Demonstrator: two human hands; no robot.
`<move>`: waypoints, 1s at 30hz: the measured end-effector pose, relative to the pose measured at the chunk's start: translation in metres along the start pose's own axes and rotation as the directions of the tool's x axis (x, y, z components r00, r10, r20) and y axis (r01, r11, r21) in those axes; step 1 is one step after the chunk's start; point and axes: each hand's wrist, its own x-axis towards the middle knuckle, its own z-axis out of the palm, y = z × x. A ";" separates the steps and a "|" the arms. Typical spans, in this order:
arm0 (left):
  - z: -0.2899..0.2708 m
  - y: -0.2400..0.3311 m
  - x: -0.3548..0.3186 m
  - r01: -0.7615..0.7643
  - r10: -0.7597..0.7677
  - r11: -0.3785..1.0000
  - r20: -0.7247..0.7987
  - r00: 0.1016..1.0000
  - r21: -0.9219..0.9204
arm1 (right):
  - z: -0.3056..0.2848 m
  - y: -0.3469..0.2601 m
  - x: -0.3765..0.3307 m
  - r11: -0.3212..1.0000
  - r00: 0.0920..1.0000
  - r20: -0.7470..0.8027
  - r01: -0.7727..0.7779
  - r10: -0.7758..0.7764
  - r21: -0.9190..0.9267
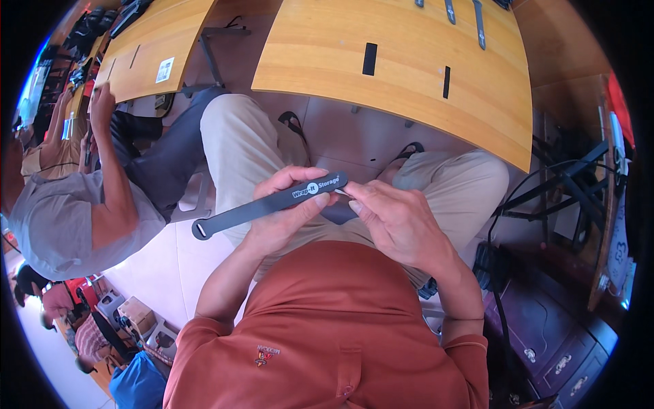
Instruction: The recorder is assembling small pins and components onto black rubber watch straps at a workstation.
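Observation:
A black hook-and-loop strap (248,213) with pale lettering lies slantwise in front of my belly. One end of it is rounded and has a slot; this end sticks out free to the left. My left hand (286,221) is closed round the strap near its right part, thumb in front and fingers behind. At the strap's right end, the thumb and fingers of my right hand (402,221) are pinched together. A small pale bit shows at those fingertips, too small to make out.
Ahead stands a wooden table (320,61) with two short black strips (370,59) and several dark straps (480,27) on it. To the left, a co-worker (82,211) sits by another wooden table (146,41). A dark cabinet (538,327) stands at the right.

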 end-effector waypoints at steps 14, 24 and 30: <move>0.001 -0.006 -0.003 0.010 0.007 0.971 -0.069 0.998 0.238 | 0.013 -0.001 -0.005 0.998 0.998 -0.034 -0.053 0.052 -0.017; 0.001 -0.023 -0.012 -0.055 0.093 0.923 -0.083 0.992 0.381 | 0.033 0.005 -0.014 0.994 0.996 -0.009 -0.088 0.087 -0.061; 0.000 -0.029 -0.014 -0.029 0.067 0.935 -0.096 0.993 0.353 | 0.043 0.011 -0.015 0.996 0.995 -0.054 -0.088 0.088 -0.009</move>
